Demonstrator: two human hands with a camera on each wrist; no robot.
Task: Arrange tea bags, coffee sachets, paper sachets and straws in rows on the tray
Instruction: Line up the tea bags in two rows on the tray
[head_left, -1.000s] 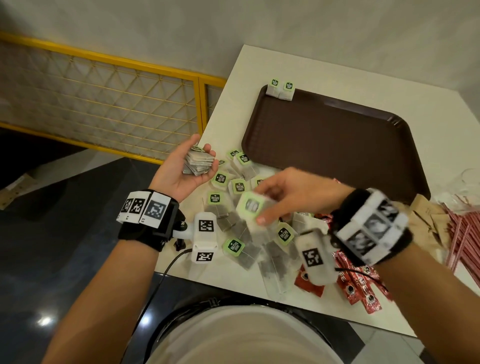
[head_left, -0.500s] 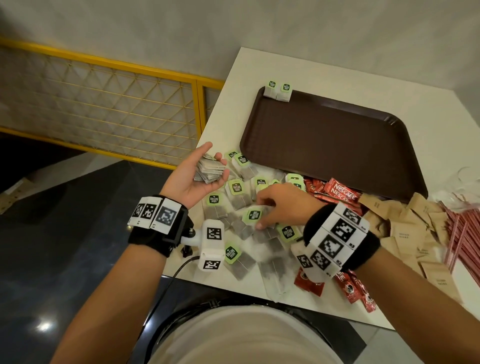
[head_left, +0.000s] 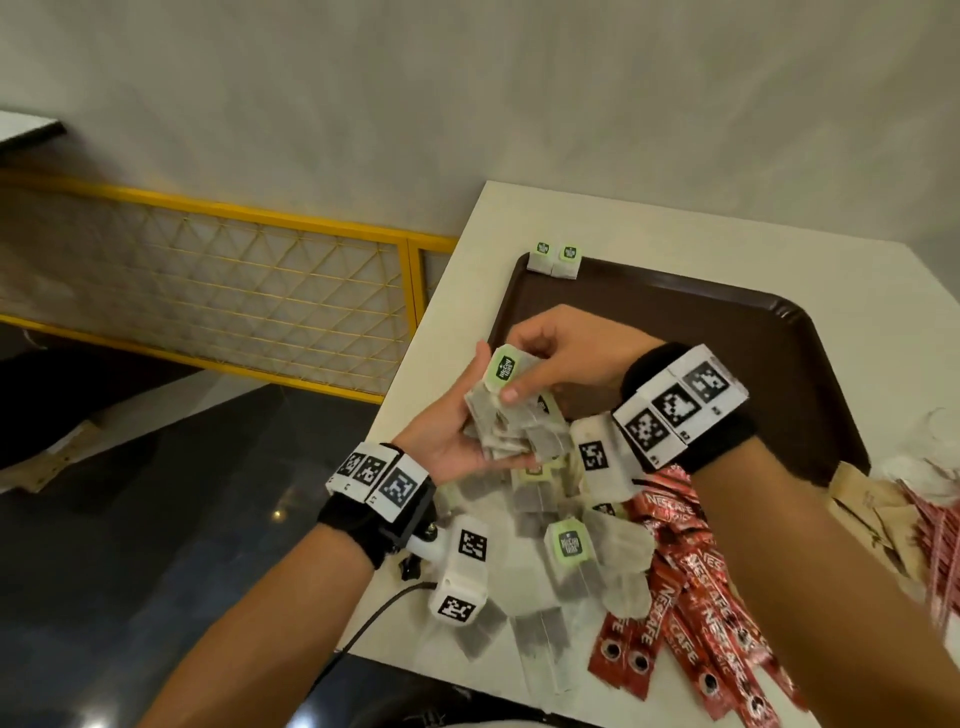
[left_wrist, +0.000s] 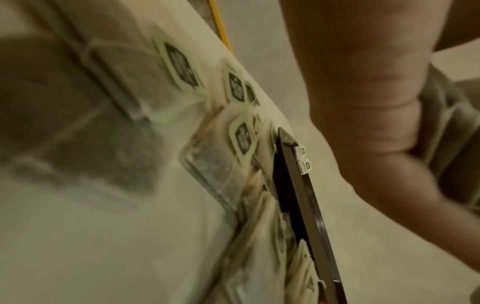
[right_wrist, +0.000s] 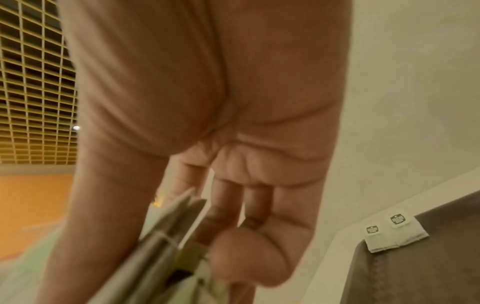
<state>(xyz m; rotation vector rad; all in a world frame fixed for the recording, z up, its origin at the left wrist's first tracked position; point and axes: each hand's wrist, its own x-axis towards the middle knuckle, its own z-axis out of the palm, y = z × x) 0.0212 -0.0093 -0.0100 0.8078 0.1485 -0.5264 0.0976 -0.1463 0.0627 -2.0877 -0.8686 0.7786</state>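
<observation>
My left hand (head_left: 457, 415) lies palm up at the tray's near left edge and holds a stack of tea bags (head_left: 511, 423). My right hand (head_left: 540, 358) pinches a tea bag with a green tag (head_left: 505, 368) between thumb and fingers, right on top of that stack. Two tea bags (head_left: 555, 258) sit side by side in the far left corner of the brown tray (head_left: 727, 332); they also show in the right wrist view as tea bags (right_wrist: 394, 232). Loose tea bags (head_left: 566, 545) lie on the table below my hands.
Red coffee sachets (head_left: 691, 613) lie to the right of the loose tea bags, with brown paper sachets (head_left: 862, 499) and red straws (head_left: 935, 540) at the right edge. A yellow mesh railing (head_left: 208, 280) stands left of the white table (head_left: 519, 213).
My right hand picked a tea bag from the pile and carried it up to the stack in my left hand. Both hands have come together nearer the tray.
</observation>
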